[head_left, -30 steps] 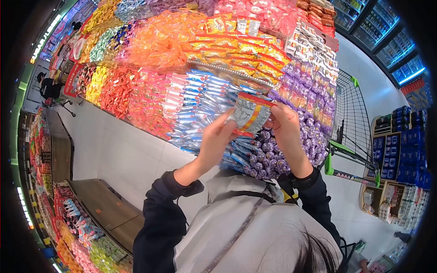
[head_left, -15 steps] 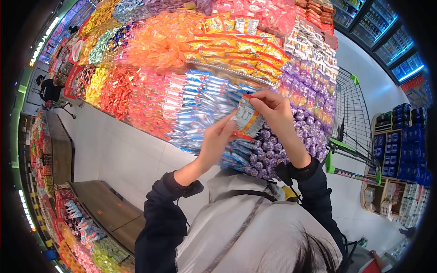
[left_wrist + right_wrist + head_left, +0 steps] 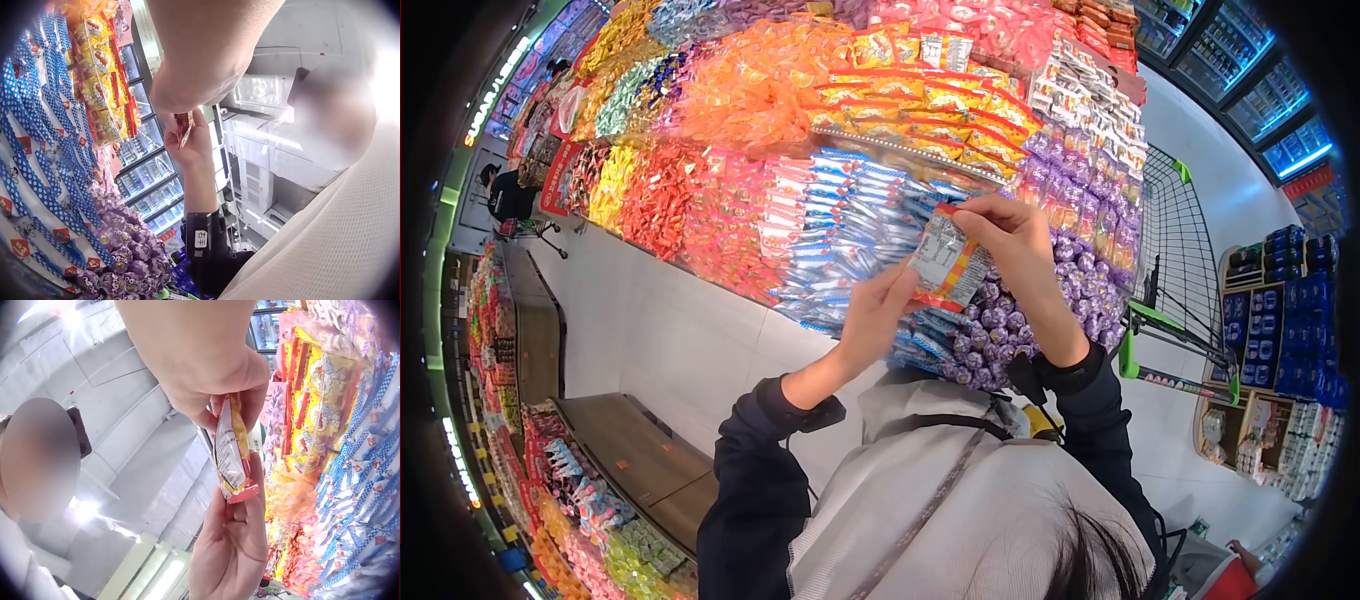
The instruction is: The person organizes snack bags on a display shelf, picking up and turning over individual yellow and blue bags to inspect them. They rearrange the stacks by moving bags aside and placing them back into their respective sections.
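Observation:
A small snack packet [image 3: 948, 262] with a printed silver-grey back, a yellow band and red ends is held up between both hands, over the candy display. My left hand [image 3: 872, 318] pinches its lower left side, thumb on the printed face. At the top end, my right hand [image 3: 1022, 248] grips the red edge between thumb and fingers. Seen from the right wrist, the packet [image 3: 232, 453] appears nearly edge-on, with the left hand [image 3: 228, 556] below it. Fingers cover much of the packet [image 3: 185, 128] in the left wrist view.
Blue-and-white wrapped candies [image 3: 840, 215] and purple round candies [image 3: 1000, 335] lie just below the hands. Yellow-and-red packets [image 3: 945, 110] fill the section behind them. A shopping cart [image 3: 1175, 260] with green trim stands at the right; a wooden ledge [image 3: 630, 450] is at lower left.
My right hand has shifted from the packet's right side up to its top red edge. The packet has tilted slightly; my left hand keeps its hold.

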Demonstrator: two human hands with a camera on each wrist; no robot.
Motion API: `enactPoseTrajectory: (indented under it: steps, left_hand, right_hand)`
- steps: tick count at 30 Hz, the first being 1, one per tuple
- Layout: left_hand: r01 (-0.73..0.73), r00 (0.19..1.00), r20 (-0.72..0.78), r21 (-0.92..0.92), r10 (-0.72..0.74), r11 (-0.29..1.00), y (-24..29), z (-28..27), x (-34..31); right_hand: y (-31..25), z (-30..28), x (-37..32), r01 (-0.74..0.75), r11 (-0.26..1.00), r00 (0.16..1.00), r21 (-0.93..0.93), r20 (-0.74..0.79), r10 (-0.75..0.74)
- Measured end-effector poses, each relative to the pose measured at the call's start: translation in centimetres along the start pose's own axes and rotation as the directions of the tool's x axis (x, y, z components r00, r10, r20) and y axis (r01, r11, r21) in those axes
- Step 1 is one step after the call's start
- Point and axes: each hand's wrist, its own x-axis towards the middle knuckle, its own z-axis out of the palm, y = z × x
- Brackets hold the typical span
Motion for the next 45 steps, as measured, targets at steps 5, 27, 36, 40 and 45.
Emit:
enactPoseTrajectory:
  steps: [5, 27, 36, 40, 45]
  left_hand:
    - [-0.013, 0.999, 0.033, -0.019, 0.013, 1.000, -0.5, -0.3, 0.0]
    - [0.079, 0.997, 0.012, -0.075, -0.078, 0.994, 0.0, -0.1, 0.4]
    - [0.339, 0.934, 0.219, -0.305, -0.281, 0.890, 4.6, -0.3, 2.1]
    - [0.372, 0.895, 0.347, -0.237, -0.279, 0.898, 6.3, 0.0, 3.9]
    - [0.051, 0.902, 0.422, 0.096, -0.086, 0.994, 8.5, -1.4, 7.8]
  right_hand:
    - [0.0, -0.3, 0.2, -0.041, 0.997, 0.999, 0.060, 0.018, 0.040]
    - [-0.2, -1.6, 0.0, -0.057, 0.997, 0.993, -0.056, 0.104, 0.063]
    - [-6.8, -3.1, 0.1, 0.713, 0.563, 0.682, -0.417, 0.600, -0.419]
    - [-7.2, -3.1, 1.3, 0.800, 0.558, 0.538, -0.219, 0.672, -0.509]
    - [-8.8, -3.5, 2.6, 0.560, 0.729, 0.809, -0.393, 0.449, -0.379]
